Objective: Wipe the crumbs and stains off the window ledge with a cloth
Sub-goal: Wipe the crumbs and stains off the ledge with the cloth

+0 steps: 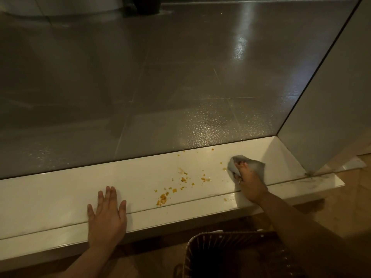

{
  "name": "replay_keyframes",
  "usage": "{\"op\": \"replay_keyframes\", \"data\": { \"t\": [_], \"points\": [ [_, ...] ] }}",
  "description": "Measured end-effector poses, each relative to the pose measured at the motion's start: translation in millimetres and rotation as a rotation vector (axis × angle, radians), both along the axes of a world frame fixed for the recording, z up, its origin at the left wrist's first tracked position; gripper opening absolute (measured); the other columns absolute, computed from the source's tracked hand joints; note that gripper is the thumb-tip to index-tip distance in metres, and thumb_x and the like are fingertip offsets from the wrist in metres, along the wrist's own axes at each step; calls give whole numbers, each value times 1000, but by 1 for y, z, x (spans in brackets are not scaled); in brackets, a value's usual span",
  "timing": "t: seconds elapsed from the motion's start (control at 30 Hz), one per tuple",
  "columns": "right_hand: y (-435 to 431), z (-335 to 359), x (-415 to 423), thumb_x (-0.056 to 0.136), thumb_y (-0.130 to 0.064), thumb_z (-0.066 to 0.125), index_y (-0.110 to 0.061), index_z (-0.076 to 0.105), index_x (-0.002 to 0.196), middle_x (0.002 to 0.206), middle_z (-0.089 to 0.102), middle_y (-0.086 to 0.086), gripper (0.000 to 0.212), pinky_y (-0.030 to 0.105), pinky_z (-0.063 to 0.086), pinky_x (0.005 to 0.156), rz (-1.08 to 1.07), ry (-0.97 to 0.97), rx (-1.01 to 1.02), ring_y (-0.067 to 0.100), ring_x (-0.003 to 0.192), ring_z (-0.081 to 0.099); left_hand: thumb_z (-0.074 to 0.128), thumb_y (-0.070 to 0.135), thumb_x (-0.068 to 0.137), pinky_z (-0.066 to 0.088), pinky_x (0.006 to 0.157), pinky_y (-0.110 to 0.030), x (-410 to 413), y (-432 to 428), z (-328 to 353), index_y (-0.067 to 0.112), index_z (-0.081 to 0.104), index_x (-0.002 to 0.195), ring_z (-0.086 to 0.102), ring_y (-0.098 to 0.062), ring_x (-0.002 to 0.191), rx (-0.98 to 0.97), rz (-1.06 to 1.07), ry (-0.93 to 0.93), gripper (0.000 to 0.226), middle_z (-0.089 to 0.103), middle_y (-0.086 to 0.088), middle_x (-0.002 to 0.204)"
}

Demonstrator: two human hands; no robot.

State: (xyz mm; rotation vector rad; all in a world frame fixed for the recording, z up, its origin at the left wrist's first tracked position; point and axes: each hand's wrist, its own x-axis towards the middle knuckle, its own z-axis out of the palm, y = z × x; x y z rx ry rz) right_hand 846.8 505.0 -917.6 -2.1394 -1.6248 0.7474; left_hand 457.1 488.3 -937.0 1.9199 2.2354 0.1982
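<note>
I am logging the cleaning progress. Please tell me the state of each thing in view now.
window ledge: dirty in the middle
crumbs: scattered, not wiped
cloth: crumpled, on the ledge
right hand: grips the cloth
left hand: flat on the ledge
basket: upright, inside too dark

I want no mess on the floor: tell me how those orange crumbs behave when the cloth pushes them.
The crumbs look small and loose, so they will probably scatter ahead of the cloth. Those beside the wet-looking stains may smear or stick instead.

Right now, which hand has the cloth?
The right hand grips the grey cloth beside the crumbs; the left hand lies flat on the ledge, holding nothing.
</note>
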Motion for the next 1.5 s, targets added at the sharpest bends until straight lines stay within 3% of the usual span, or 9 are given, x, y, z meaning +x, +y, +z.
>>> {"op": "replay_keyframes", "data": {
  "t": [0.17,0.43,0.6,0.67,0.8,1.0,1.13,1.23,1.5],
  "points": [
    [-3,-7,-40,89,4,40,-11,18,149,158,13,12,66,35,10,120,82,-30,-6,24,147,11,12,40,98,-1,119,-46,-1,0,0,15,0,150,-3,-19,148,-10,-3,-24,59,1,-2,160],
    [-15,-11,-114,90,1,38,-14,16,149,158,15,7,65,36,9,121,22,-13,-6,20,147,10,-2,49,85,-3,119,-44,-6,-1,-3,16,-2,150,-4,-18,148,-8,-39,-38,73,-2,-1,160],
    [-20,-7,-145,92,2,37,-14,23,147,155,24,9,60,36,17,119,-136,164,43,24,143,22,-2,49,85,-3,119,-43,-6,-1,-3,16,-4,149,-5,-18,148,-7,-36,-46,72,-3,-1,160],
    [-22,1,-142,91,4,39,-14,32,143,144,41,12,55,31,35,105,-182,304,73,29,133,39,-2,48,85,-3,119,-43,-7,-1,-3,16,-5,149,-6,-18,148,-7,-37,-45,72,-4,-1,160],
    [-24,27,-106,96,1,35,-10,48,125,107,53,11,34,13,38,71,-201,345,159,28,105,53,-2,48,86,-4,118,-43,-8,0,-5,17,-6,149,-7,-18,148,-12,-47,-42,71,-5,-1,160],
    [-22,48,-8,96,-3,40,-10,48,130,109,59,13,36,40,43,89,-215,78,284,34,105,57,-2,47,88,-4,118,-43,-8,1,-8,17,-5,149,-6,-18,148,-11,-46,-6,68,-4,-1,160],
    [-23,21,54,96,0,39,-6,33,142,136,46,23,47,47,19,114,-180,-199,133,40,132,37,-1,46,91,-3,118,-43,-8,0,-8,18,-5,149,-5,-19,148,-4,-42,11,65,-3,-1,160],
    [-19,-2,65,93,-7,45,-8,29,144,138,44,26,53,53,30,110,-115,-315,-5,42,123,46,9,41,98,-3,119,-44,-7,0,-4,19,-6,149,-6,-19,148,-26,-38,9,58,-4,-1,160],
    [2,-20,37,86,1,53,-4,44,134,134,48,23,49,46,35,109,-190,-284,144,37,122,48,14,38,99,-1,120,-45,-9,0,-3,20,-2,150,-3,-20,148,-34,-56,-7,56,-2,-1,160]
  ]
}}
